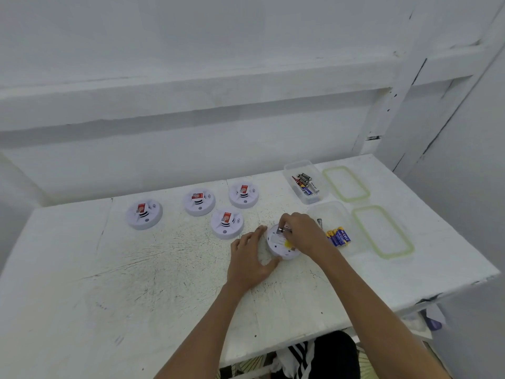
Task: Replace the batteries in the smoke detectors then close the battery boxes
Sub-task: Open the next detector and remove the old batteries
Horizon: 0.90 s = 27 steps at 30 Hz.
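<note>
A white smoke detector (278,247) lies upside down on the table with its battery bay showing. My left hand (250,257) rests against its left side, fingers straight, thumb at its near edge. My right hand (300,231) reaches over the bay and pinches a small battery (281,230) at its top end. Several more detectors lie face up with red labels: one (144,213) at the left, one (199,201) behind, one (243,195) further right and one (226,222) closest to my left hand.
A clear box (337,214) right of my hands holds blue and yellow batteries (338,237). Another clear box (295,166) behind it holds several dark and red batteries (305,183). Two green-rimmed lids (346,184), (382,231) lie at the right, near the table edge (451,292).
</note>
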Each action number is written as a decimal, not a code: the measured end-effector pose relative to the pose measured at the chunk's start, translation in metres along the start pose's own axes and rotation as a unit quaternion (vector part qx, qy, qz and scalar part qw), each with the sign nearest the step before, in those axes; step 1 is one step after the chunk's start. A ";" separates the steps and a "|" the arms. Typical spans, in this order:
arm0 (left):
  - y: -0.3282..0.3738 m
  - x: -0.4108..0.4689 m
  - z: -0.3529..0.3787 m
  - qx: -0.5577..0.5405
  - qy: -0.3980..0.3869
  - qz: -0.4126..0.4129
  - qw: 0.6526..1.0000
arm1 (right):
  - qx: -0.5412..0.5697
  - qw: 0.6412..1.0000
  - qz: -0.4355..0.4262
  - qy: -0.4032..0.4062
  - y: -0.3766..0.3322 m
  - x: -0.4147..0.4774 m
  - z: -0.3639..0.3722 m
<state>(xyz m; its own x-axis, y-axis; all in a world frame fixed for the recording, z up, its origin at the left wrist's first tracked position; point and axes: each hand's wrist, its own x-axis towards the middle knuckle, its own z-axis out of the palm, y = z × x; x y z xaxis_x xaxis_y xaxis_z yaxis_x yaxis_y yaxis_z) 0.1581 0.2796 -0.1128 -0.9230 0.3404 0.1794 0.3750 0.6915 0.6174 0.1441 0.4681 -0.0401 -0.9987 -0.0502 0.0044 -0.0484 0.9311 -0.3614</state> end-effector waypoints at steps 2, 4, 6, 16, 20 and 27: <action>-0.001 0.000 0.000 -0.011 0.006 0.000 1.000 | -0.019 1.000 0.019 -0.004 0.002 0.000 -0.002; -0.001 0.000 0.000 -0.009 0.006 0.002 1.000 | -0.008 0.999 0.032 -0.006 0.003 -0.003 0.000; 0.000 0.000 0.001 -0.007 0.005 -0.001 1.000 | 0.005 0.999 0.045 0.002 0.003 -0.007 0.003; -0.001 0.000 0.003 -0.003 0.018 0.006 1.000 | 0.004 0.999 0.053 0.011 0.000 -0.013 0.004; -0.003 0.000 0.003 -0.009 0.024 0.007 1.000 | -0.016 0.999 0.039 -0.002 0.001 -0.004 0.002; -0.004 0.002 0.004 -0.014 0.031 0.008 0.999 | -0.042 0.998 0.046 0.015 0.001 0.000 0.005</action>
<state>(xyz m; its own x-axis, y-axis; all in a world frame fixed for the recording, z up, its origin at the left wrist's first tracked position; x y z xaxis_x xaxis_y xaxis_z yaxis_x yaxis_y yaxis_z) 0.1554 0.2802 -0.1178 -0.9204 0.3117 0.2359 0.3888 0.6676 0.6349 0.1442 0.4670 -0.0450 -0.9989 0.0465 0.0026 0.0439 0.9585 -0.2816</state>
